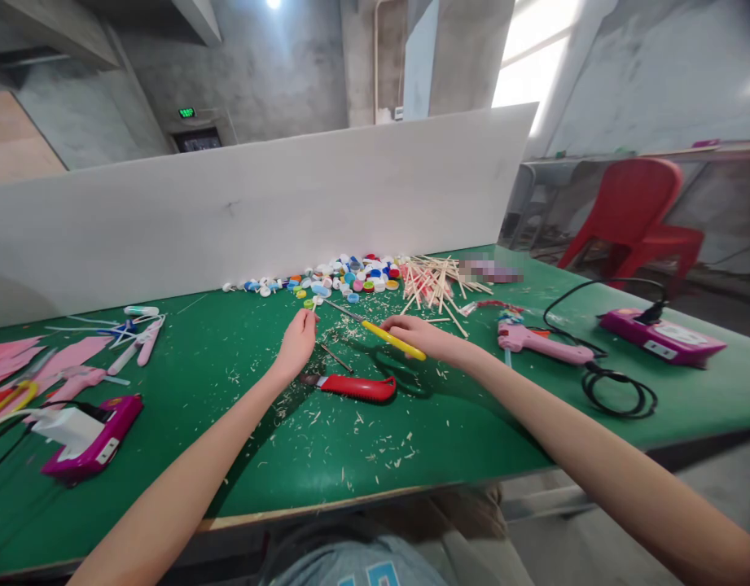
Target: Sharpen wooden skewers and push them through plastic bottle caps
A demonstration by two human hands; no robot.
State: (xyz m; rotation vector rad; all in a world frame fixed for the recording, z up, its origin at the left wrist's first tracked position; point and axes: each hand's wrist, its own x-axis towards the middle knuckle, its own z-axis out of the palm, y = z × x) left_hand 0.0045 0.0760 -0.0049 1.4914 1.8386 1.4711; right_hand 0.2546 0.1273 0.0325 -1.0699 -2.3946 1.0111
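Note:
My left hand [298, 340] is closed in a pinch, with the short pale end of a thin stick [315, 304] showing above the fingertips. Yellow-handled scissors [394, 338] are gripped in my right hand [420, 332], their blades pointing left toward the pinched stick. A red-handled utility knife [357, 387] lies flat below both hands, its blade end toward the left. Just above it rests a thin dark metal rod [336, 358]. Pale wood shavings [383, 449] are scattered over the green tabletop [460, 443] around the hands.
Bottle caps [353, 277] and a heap of wooden sticks [436, 281] lie by the white partition [258, 207]. Pink glue guns [546, 343] and magenta power strips [664, 335] with cables flank both sides. Pink sheets [69, 358] lie left. A red chair [637, 203] stands beyond.

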